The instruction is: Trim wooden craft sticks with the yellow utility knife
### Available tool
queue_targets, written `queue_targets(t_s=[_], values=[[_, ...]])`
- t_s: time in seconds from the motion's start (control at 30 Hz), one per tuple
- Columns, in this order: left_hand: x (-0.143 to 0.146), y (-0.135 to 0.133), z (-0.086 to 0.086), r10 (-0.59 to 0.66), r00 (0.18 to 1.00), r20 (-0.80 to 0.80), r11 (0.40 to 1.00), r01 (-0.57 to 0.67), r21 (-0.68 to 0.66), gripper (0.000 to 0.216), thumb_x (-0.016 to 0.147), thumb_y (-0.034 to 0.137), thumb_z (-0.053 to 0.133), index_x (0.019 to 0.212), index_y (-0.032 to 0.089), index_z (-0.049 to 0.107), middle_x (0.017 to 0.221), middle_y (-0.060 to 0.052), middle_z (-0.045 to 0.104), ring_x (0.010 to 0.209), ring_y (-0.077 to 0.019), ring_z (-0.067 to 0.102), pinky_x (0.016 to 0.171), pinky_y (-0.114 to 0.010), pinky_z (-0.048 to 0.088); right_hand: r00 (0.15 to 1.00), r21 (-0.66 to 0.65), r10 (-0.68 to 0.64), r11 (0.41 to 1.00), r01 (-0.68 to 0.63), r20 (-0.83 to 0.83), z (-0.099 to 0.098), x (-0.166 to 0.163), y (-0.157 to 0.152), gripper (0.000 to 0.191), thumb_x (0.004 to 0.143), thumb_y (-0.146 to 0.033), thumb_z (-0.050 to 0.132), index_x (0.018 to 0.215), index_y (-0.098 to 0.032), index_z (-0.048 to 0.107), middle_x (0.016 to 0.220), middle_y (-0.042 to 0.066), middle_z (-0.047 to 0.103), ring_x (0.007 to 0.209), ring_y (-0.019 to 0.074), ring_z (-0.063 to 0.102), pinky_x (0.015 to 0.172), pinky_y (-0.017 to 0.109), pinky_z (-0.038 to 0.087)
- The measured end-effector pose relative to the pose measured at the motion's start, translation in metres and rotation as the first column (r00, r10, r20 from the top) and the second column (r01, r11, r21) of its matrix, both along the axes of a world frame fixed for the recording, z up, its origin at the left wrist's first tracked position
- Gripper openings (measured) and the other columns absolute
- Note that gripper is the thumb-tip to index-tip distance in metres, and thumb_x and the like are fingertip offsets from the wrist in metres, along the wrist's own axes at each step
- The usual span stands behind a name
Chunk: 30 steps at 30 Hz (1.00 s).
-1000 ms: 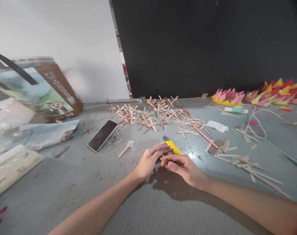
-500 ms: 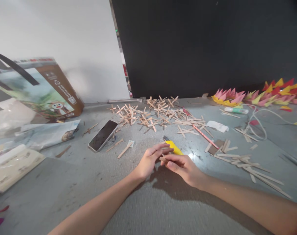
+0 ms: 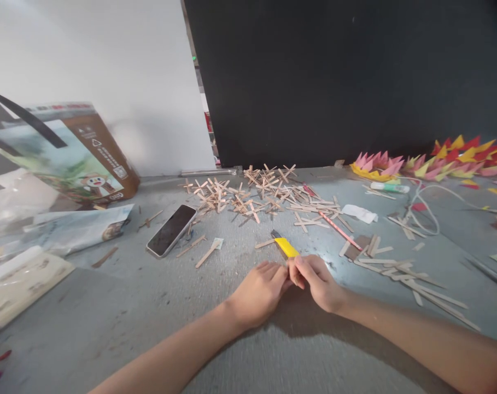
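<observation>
My left hand [image 3: 261,294] is closed, with its fingers curled under and its back facing up. My right hand [image 3: 321,284] is also closed, thumb and index finger pinched together. Their fingertips meet in front of me just above the table; anything between them is hidden. A yellow utility knife [image 3: 287,247] lies just beyond, its dark tip pointing away to the left and its near end behind my right fingers. Beside the tip rests a wooden craft stick [image 3: 264,244]. Farther back is a pile of crossed wooden sticks [image 3: 254,194].
A phone [image 3: 172,230] and a brown printed bag [image 3: 96,158] are on the left, with plastic packets [image 3: 80,227]. To the right lie loose sticks [image 3: 408,273], a striped red pencil [image 3: 340,231], a glue stick [image 3: 390,187], a white cable [image 3: 434,219] and folded-paper garlands [image 3: 377,167].
Both hands have come slightly nearer to me and closed against each other. More of the knife shows, and a stick beside its tip is now visible.
</observation>
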<state>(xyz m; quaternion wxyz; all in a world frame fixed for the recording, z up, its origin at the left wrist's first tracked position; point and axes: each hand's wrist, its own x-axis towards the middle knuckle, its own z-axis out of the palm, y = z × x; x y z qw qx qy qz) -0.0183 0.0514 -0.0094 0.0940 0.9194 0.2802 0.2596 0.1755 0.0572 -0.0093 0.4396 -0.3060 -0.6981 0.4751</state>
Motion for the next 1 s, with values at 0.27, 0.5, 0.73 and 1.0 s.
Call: queue_targets(t_s=[0.27, 0.5, 0.73, 1.0], values=[[-0.005, 0.004, -0.006, -0.033, 0.987, -0.158, 0.988, 0.056, 0.144, 0.020, 0.097, 0.006, 0.040, 0.097, 0.017, 0.057, 0.079, -0.005, 0.062, 0.071, -0.0204, 0.055, 0.069, -0.034, 0.047, 0.997, 0.010, 0.034, 0.999, -0.033, -0.066, -0.007, 0.002, -0.006, 0.061, 0.112, -0.047, 0.036, 0.063, -0.020, 0.061, 0.057, 0.000, 0.053, 0.052, 0.0125, 0.048, 0.054, 0.028, 0.037], [-0.005, 0.008, -0.004, -0.027, 0.981, -0.194, 0.972, 0.071, 0.223, 0.018, 0.095, 0.007, 0.043, 0.091, 0.018, 0.056, 0.076, -0.004, 0.061, 0.069, -0.0201, 0.053, 0.067, -0.034, 0.043, 1.000, 0.044, 0.024, 0.999, -0.023, -0.020, -0.003, 0.004, -0.009, 0.062, 0.112, -0.043, 0.034, 0.062, -0.020, 0.061, 0.055, 0.000, 0.054, 0.051, 0.0127, 0.048, 0.055, 0.029, 0.038], [-0.005, 0.001, -0.003, -0.039, 0.982, -0.183, 0.979, 0.074, 0.188, 0.017, 0.093, 0.006, 0.043, 0.089, 0.019, 0.054, 0.074, -0.003, 0.061, 0.065, -0.0195, 0.052, 0.065, -0.034, 0.043, 0.998, 0.116, 0.063, 0.991, -0.063, 0.009, 0.001, 0.007, -0.010, 0.062, 0.113, -0.041, 0.032, 0.061, -0.021, 0.061, 0.053, 0.000, 0.053, 0.052, 0.0138, 0.048, 0.058, 0.030, 0.039], [-0.006, -0.004, -0.003, -0.055, 0.986, -0.158, 0.989, 0.076, 0.128, 0.020, 0.091, 0.004, 0.041, 0.090, 0.019, 0.055, 0.075, -0.003, 0.061, 0.065, -0.0186, 0.053, 0.065, -0.032, 0.043, 0.996, 0.135, 0.087, 0.987, -0.084, -0.019, 0.002, 0.011, -0.011, 0.061, 0.112, -0.037, 0.033, 0.062, -0.021, 0.063, 0.050, 0.000, 0.052, 0.049, 0.0131, 0.050, 0.056, 0.029, 0.039]])
